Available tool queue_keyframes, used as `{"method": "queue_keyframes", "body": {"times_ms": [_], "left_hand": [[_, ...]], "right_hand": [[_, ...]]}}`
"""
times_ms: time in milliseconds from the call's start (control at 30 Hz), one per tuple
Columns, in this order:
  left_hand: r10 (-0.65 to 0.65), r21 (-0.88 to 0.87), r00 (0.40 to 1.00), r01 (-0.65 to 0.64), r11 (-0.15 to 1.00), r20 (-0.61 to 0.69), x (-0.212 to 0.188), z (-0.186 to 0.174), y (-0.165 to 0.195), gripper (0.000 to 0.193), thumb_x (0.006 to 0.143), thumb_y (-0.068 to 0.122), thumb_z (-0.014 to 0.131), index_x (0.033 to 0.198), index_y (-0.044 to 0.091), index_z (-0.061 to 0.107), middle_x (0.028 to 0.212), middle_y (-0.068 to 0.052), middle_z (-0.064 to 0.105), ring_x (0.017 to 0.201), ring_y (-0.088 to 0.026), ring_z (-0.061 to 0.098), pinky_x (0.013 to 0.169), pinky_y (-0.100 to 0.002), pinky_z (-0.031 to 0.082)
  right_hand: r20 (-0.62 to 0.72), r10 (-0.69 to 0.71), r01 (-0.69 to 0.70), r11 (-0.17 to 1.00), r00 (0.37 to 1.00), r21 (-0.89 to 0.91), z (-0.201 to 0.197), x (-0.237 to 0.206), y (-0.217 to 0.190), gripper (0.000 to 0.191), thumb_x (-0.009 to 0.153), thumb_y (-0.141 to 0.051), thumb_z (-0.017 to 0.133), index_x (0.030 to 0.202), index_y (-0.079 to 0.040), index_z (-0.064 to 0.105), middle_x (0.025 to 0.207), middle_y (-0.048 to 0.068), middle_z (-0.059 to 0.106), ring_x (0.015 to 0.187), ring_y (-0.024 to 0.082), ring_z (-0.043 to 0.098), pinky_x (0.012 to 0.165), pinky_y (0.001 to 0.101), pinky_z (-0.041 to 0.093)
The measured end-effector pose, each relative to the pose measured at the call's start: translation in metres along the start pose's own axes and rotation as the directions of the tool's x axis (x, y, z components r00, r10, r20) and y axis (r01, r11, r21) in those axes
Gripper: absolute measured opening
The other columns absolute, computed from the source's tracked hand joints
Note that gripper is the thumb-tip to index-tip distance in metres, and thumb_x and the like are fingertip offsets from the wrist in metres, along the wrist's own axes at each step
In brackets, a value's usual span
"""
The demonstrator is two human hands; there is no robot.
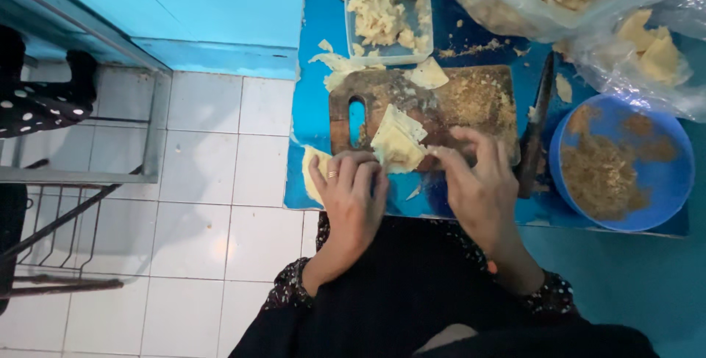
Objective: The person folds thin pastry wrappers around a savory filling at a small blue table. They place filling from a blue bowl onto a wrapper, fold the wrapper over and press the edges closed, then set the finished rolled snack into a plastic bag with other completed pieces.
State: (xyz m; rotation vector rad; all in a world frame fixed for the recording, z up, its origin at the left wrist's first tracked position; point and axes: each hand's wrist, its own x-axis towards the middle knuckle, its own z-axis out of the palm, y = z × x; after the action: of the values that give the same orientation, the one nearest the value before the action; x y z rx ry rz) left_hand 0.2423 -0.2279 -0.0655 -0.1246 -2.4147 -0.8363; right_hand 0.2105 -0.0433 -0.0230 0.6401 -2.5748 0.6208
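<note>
Pinching a pale folded wrapper at its near edge, left hand and right hand both close fingertips on it over the wooden cutting board. Blue bowl of brown crumbly filling sits at 3 o'clock of the board, a dark knife between them. Clear tub of pale pieces at 12 o'clock.
</note>
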Motion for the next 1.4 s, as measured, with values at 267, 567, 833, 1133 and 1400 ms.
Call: {"method": "queue_keyframes", "body": {"times_ms": [267, 567, 833, 1133, 1400], "left_hand": [[0.003, -0.141, 1.0, -0.002, 0.99, 0.008, -0.004, 0.009, -0.001, 0.019, 0.095, -0.003, 0.069, 0.11, 0.007, 0.067, 0.107, -0.004, 0.071, 0.111, -0.022, 0.069, 0.121, -0.056, 0.03], [0.047, -0.065, 0.999, -0.047, 0.997, -0.011, -0.004, 0.016, -0.004, 0.022, 0.091, 0.009, 0.078, 0.109, 0.008, 0.065, 0.105, -0.003, 0.069, 0.111, -0.022, 0.066, 0.12, -0.059, 0.025], [0.0, -0.082, 1.0, -0.001, 0.997, -0.022, -0.006, 0.014, -0.005, 0.028, 0.089, 0.015, 0.081, 0.111, 0.007, 0.065, 0.12, -0.007, 0.063, 0.122, -0.029, 0.058, 0.117, -0.063, 0.025], [0.109, 0.062, 0.991, -0.114, 0.992, 0.079, -0.003, -0.001, -0.003, 0.025, 0.09, 0.017, 0.079, 0.112, 0.01, 0.071, 0.121, -0.005, 0.061, 0.125, -0.028, 0.056, 0.113, -0.072, 0.018], [0.233, 0.05, 0.947, -0.25, 0.967, 0.223, 0.015, -0.011, -0.022, 0.02, 0.088, 0.012, 0.071, 0.109, 0.012, 0.071, 0.122, -0.004, 0.06, 0.128, -0.025, 0.055, 0.112, -0.075, 0.016]], "right_hand": [[0.041, 0.068, -0.074, 0.98, 0.997, 0.184, 0.022, -0.014, 0.008, 0.017, 0.095, -0.004, 0.071, 0.111, -0.009, 0.071, 0.122, 0.009, 0.063, 0.107, 0.029, 0.062, 0.088, 0.0424, 0.047], [0.034, 0.093, -0.095, 0.994, 0.995, 0.053, 0.031, -0.013, 0.004, 0.026, 0.088, -0.022, 0.081, 0.105, -0.009, 0.067, 0.109, 0.01, 0.058, 0.106, 0.031, 0.057, 0.088, 0.0462, 0.041], [-0.032, 0.148, -0.133, 0.952, 0.989, 0.274, 0.039, -0.018, 0.0, 0.027, 0.086, -0.007, 0.081, 0.108, -0.005, 0.065, 0.103, 0.006, 0.069, 0.095, 0.025, 0.067, 0.087, 0.0415, 0.046], [-0.026, 0.012, -0.003, 0.95, 1.0, 0.311, 0.035, -0.013, -0.001, 0.027, 0.091, -0.001, 0.076, 0.117, -0.006, 0.073, 0.113, 0.007, 0.072, 0.1, 0.025, 0.068, 0.086, 0.0363, 0.054], [0.12, -0.195, 0.155, 0.947, 0.973, 0.283, 0.025, -0.001, 0.014, 0.039, 0.08, -0.022, 0.083, 0.112, -0.003, 0.072, 0.109, 0.008, 0.065, 0.101, 0.029, 0.06, 0.087, 0.044, 0.047]]}}
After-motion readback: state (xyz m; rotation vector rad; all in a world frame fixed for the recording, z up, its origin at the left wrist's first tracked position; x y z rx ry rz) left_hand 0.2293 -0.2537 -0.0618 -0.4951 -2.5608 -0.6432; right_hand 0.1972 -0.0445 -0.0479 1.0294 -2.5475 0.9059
